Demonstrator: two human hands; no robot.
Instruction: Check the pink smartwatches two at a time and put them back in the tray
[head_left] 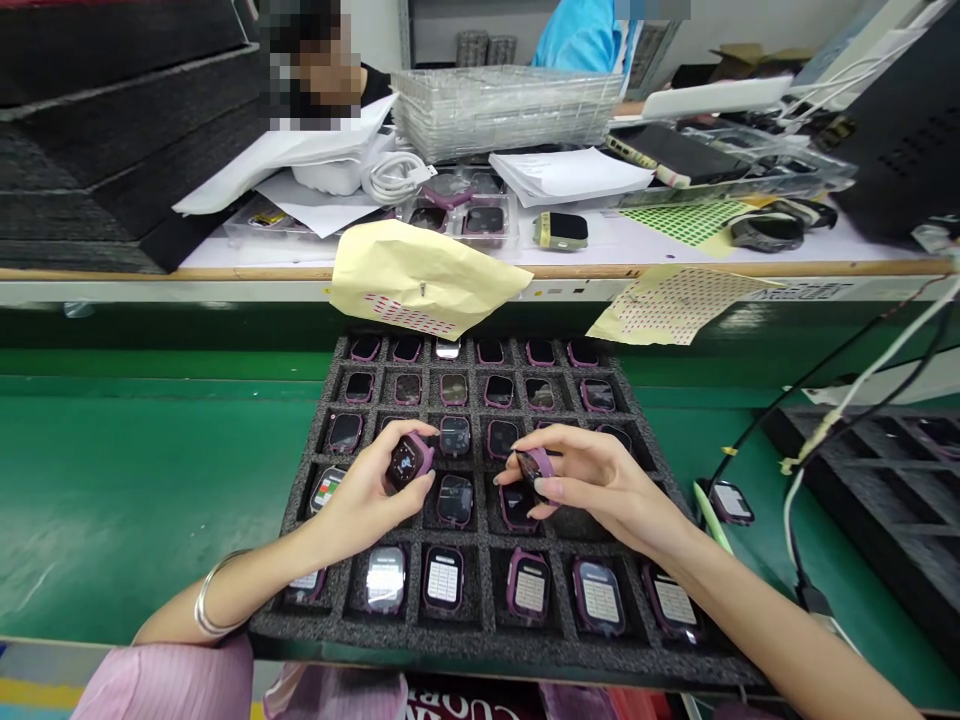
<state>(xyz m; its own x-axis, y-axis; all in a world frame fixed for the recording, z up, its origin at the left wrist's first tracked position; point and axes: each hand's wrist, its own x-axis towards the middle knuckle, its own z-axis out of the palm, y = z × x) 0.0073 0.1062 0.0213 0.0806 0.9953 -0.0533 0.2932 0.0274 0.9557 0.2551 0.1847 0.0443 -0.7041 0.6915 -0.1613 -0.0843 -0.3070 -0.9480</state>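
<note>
The green table (150, 470) spans the view, with a shelf (262, 285) along its far side and a black stack (150, 130) at the shelf's left end. On the table, centred before the person, lies a foam tray (480, 640) divided into pockets, most of those in sight holding watches; the front-row watches (444, 580) show pale lit screens. A second tray (847, 490) sits to the right, partly out of view. Two yellow sheets (427, 280) hang from the shelf edge over the tray's far end.

The left hand (367, 490) curls narrowly round a purple watch (407, 462), its dark dial lit and facing up. The right hand (592, 480) pinches another watch (538, 465) between thumb and fingers, tilted on its side; whether it touches the watch in the pocket beneath, I cannot tell.

The step in hand looks like handling both watches at once above the tray. Setting either down would call for levelling it, squaring it to a pocket and keeping fingertips off neighbouring screens.
</note>
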